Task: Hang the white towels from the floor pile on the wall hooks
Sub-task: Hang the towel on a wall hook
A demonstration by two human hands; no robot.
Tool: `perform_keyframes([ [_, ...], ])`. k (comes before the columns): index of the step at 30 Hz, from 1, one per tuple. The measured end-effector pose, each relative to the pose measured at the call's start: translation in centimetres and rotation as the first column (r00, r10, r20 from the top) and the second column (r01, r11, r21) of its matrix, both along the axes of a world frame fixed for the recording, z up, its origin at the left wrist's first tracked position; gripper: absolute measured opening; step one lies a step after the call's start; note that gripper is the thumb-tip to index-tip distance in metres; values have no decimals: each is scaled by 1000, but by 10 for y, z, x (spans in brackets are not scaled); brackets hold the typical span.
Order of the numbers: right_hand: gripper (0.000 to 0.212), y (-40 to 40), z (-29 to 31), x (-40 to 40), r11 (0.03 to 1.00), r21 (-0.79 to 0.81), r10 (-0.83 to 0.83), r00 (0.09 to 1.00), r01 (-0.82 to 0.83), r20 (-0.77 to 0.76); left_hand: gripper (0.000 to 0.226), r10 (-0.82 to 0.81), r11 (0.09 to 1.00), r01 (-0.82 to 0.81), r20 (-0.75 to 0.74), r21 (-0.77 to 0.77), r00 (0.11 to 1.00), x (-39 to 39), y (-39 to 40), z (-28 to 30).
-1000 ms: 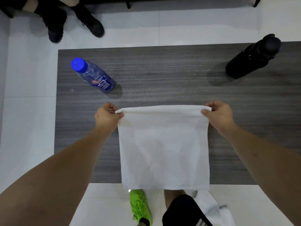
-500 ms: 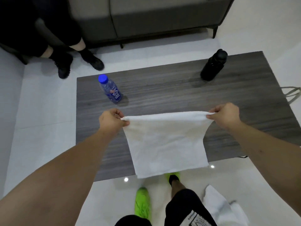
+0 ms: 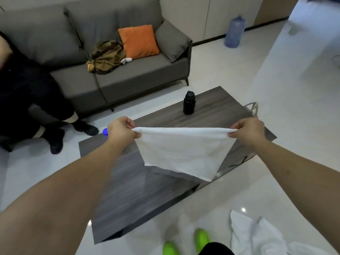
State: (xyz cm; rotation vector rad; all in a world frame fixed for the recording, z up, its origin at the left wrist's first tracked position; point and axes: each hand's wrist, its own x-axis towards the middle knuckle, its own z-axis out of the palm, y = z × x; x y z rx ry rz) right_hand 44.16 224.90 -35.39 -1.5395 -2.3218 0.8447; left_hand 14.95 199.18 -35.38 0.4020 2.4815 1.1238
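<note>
At frame centre a towel point(image 3: 181, 150) hangs between the left hand point(image 3: 120, 130) and right hand point(image 3: 248, 129), above the tabletop point(image 3: 139, 190). A flask point(image 3: 189, 103) stands on the tabletop's far end. A sofa point(image 3: 110, 70) fills the upper left; a towel pile point(image 3: 257, 234) lies on the floor at lower right.

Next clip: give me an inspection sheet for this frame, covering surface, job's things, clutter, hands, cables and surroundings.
Surface: dark wood table, low, on pale tiled floor.
Job's things: white towel held stretched above the table; towel pile on the floor, lower right.
Clutter: black bottle upright on the table; blue cap partly hidden behind the left hand.
Hands: left hand and right hand each pinch a top corner.
Cables: nothing seen.
Surroundings: grey sofa, orange cushion, seated person; no hooks visible.
</note>
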Motion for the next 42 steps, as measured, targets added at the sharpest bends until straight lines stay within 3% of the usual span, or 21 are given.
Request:
perform_keyframes([
  [11, 22, 5, 128, 152, 965, 149, -189, 968, 214, -163, 29, -222, 962, 253, -240, 103, 945, 116, 68, 119],
  [16, 20, -2, 174, 250, 935, 217, -238, 951, 279, -197, 31, -346, 925, 380, -368, 21, 863, 203, 94, 158],
  [20, 16, -16, 203, 335, 911, 253, -282, 939, 326, -195, 23, -456, 872, 489, -317, 31, 832, 281, 108, 187],
  [27, 11, -38, 239, 493, 858, 127, -448, 846, 497, -290, 15, -565, 779, 542, -22, 314, 825, 411, 168, 215],
  [32, 15, -45, 244, 586, 783, 87, -555, 754, 616, -350, 17, -709, 661, 711, -111, 239, 697, 495, 220, 223],
  [36, 23, -40, 239, 638, 752, 96, -591, 731, 652, -339, 15, -832, 491, 841, -162, 229, 530, 555, 261, 226],
  [42, 4, -10, 224, 689, 710, 109, -648, 705, 696, -286, 11, -849, 440, 877, -229, 193, 476, 615, 325, 218],
])
